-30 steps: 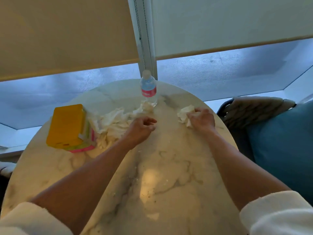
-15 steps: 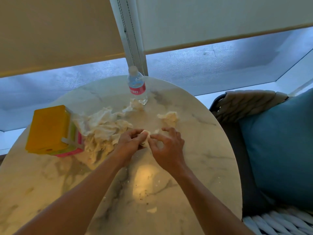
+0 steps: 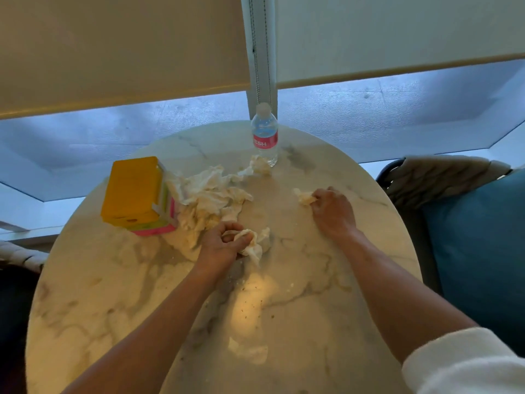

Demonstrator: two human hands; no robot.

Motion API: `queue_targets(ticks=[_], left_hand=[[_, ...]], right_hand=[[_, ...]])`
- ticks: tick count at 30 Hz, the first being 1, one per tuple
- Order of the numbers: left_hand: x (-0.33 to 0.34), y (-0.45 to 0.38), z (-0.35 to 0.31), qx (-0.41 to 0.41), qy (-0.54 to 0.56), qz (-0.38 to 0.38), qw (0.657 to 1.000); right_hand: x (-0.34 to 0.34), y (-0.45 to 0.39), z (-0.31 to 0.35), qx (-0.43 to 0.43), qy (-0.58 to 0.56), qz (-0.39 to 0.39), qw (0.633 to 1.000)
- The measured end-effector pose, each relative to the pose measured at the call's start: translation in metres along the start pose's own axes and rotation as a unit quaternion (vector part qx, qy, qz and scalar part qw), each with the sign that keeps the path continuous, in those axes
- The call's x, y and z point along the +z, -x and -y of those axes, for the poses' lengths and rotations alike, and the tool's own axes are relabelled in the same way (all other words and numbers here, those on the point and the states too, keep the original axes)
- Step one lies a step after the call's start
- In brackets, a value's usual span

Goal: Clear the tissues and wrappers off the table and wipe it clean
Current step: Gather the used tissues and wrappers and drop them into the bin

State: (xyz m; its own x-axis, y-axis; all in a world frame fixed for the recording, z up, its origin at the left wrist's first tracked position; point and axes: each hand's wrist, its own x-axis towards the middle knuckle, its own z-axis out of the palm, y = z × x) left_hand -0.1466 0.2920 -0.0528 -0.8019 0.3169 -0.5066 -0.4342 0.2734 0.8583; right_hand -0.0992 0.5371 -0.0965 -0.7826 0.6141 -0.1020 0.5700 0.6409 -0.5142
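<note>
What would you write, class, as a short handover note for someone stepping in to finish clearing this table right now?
Left hand: grips a crumpled tissue near the table's middle.
Right hand: pinches a smaller tissue wad on the right side.
Things: a big tissue pile lies beside the yellow box; another wad sits at the foot of the water bottle; a scrap lies near the front; crumbs dot the marble table.
Done: two tissues gathered in hand.
Left: collect the pile, the wad and the scrap, discard everything, then wipe the table.
</note>
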Motion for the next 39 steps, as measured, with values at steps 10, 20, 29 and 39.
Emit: queue_targets(ticks=[10,20,29,39], left_hand=[[-0.055,0.098,0.042,-0.011,0.017,0.015,1.0],[-0.105,0.233,0.105,-0.031,-0.013,0.084,0.996],[-0.106,0.318,0.162,-0.026,-0.078,0.174,0.981],[-0.04,0.374,0.215,-0.072,-0.105,0.26,0.957]], right_hand=[[0.009,0.187,0.04,0.026,-0.204,-0.061,0.977],[0.014,0.386,0.026,0.149,-0.248,-0.088,0.953],[0.026,0.543,0.001,0.264,-0.273,-0.144,0.914],[0.036,0.651,-0.076,0.376,-0.223,-0.116,0.892]])
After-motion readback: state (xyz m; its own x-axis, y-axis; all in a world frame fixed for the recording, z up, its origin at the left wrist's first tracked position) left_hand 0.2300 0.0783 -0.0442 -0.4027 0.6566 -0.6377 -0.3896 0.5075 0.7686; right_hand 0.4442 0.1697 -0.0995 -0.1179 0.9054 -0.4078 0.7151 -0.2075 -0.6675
